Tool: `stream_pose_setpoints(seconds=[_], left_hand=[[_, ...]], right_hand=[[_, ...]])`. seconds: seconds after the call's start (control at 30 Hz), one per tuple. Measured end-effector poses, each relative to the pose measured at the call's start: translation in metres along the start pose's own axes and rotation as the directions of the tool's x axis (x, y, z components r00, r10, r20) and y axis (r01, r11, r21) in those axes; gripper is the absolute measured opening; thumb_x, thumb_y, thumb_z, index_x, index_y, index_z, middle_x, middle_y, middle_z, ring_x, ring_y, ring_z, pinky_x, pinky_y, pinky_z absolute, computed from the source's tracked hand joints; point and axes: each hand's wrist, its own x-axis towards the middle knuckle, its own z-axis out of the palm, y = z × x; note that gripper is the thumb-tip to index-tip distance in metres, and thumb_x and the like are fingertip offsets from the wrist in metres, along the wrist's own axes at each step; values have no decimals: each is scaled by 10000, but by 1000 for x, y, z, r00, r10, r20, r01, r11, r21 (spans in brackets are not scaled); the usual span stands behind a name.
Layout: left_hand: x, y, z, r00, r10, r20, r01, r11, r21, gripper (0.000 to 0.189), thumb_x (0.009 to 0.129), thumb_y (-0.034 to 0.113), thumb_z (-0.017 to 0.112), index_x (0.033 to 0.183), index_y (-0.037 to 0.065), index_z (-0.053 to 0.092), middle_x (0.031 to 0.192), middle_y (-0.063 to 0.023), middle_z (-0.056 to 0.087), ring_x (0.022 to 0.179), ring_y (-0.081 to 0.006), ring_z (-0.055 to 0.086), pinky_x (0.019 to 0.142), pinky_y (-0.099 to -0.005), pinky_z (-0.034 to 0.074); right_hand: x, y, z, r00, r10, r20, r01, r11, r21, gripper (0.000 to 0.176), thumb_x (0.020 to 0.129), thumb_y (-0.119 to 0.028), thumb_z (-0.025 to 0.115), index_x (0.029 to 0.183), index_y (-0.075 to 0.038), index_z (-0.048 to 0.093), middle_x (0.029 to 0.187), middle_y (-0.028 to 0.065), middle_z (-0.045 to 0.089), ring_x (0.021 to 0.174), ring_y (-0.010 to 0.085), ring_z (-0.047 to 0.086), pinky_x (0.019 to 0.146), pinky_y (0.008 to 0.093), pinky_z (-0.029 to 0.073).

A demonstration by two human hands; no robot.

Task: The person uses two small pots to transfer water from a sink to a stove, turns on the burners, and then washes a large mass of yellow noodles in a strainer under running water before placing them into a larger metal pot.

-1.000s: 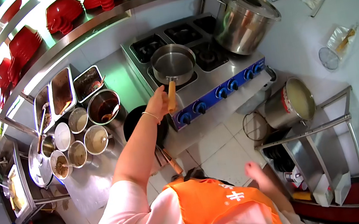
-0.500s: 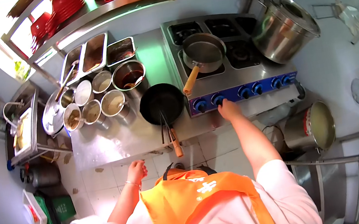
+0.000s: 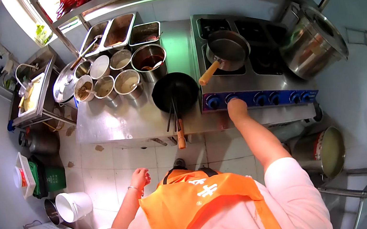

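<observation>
My right hand (image 3: 237, 108) is closed on a blue knob, the second from the left on the blue control panel (image 3: 262, 98) of the stove. A pan with a wooden handle (image 3: 228, 50) sits on a front-left burner above it. My left hand (image 3: 140, 177) hangs over the floor, fingers curled, nothing seen in it. Between the hands, on the steel counter (image 3: 112, 126), stands a black pan (image 3: 174, 91) with dark utensils lying across it and a wooden handle (image 3: 181, 136) past the counter's edge.
Small metal pots of food (image 3: 128, 82) and a pot of dark liquid (image 3: 149, 62) stand left on the counter. A tall steel stockpot (image 3: 312, 44) is right of the burners. A white bucket (image 3: 73, 205) stands at the lower left.
The view has shifted, so the counter and stove appear further right. My right hand stays at the same knob and now covers it more. My left hand is still curled in the air.
</observation>
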Motion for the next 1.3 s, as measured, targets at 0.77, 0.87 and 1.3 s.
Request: stream_pose_setpoints(seconds=[0.77, 0.87, 1.3], left_hand=[[-57, -92, -28, 985, -45, -169, 16, 985, -172, 167, 858, 189, 502, 940, 45, 514, 687, -41, 518, 572, -134, 509, 527, -276, 442], [-57, -99, -32, 986, -36, -162, 7, 985, -175, 178, 858, 193, 500, 951, 42, 514, 702, -44, 522, 584, -135, 512, 534, -277, 446], [-91, -105, -50, 974, 39, -223, -80, 981, -177, 186, 856, 197, 509, 960, 42, 517, 695, -47, 519, 592, -139, 523, 533, -278, 455]], right_hand=[[19, -22, -2, 943, 105, 314, -31, 972, -232, 228, 826, -150, 499, 840, -34, 695, 878, 149, 675, 808, 280, 669, 658, 380, 552], [16, -24, -6, 929, 130, 347, -65, 979, -195, 238, 833, -158, 495, 835, -39, 701, 886, 148, 675, 811, 284, 669, 657, 386, 552], [20, -9, 33, 994, 17, 110, 4, 982, -188, 187, 795, -124, 556, 858, -34, 708, 897, 129, 681, 786, 326, 668, 531, 506, 539]])
